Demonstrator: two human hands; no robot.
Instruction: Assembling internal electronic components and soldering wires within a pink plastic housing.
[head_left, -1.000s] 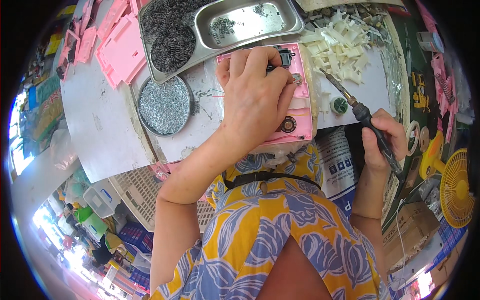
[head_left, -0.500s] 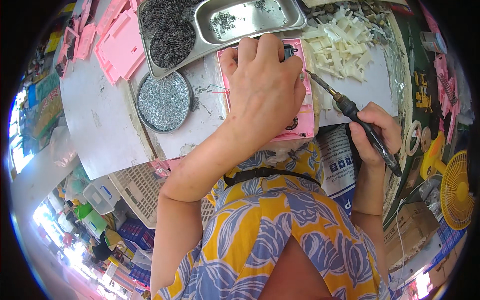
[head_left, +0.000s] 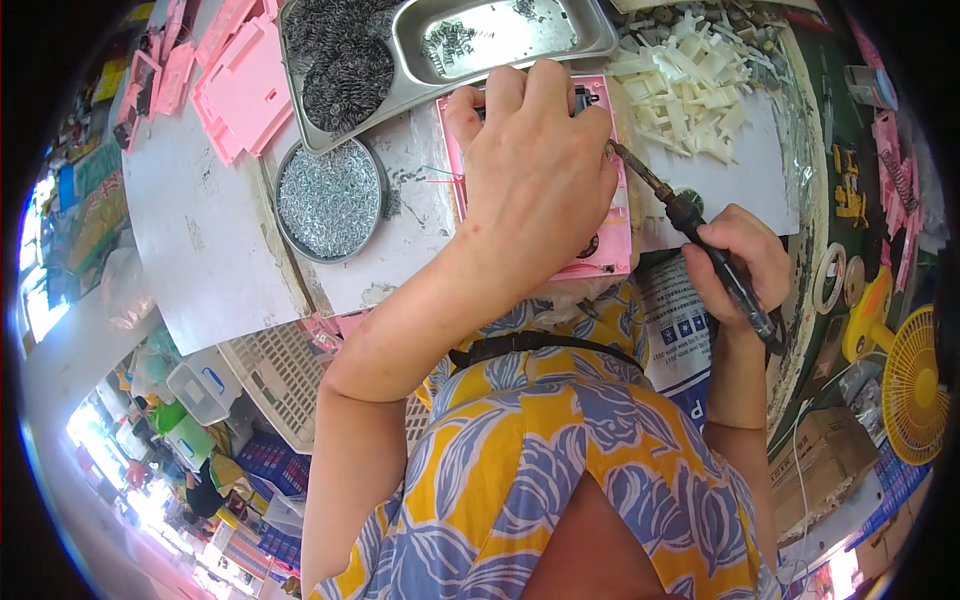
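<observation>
A pink plastic casing lies on the work table in front of me, with dark parts inside it and thin red and green wires sticking out at its left. My left hand covers most of it, fingers curled over the far part and thumb at its right side. What lies under the palm is hidden. From the right, my right hand grips a soldering iron by its black handle. The iron's tip meets the casing's right edge beside my left thumb; I cannot tell whether it touches.
A metal tray of dark springs stands behind the casing. A round dish of small screws is at the left. White plastic parts pile up at the far right; pink panels lie far left. A yellow fan stands right.
My right hand has shifted slightly left with the soldering iron, and its tip is closer to the casing's edge and my left thumb. The left hand has stayed almost in place.
</observation>
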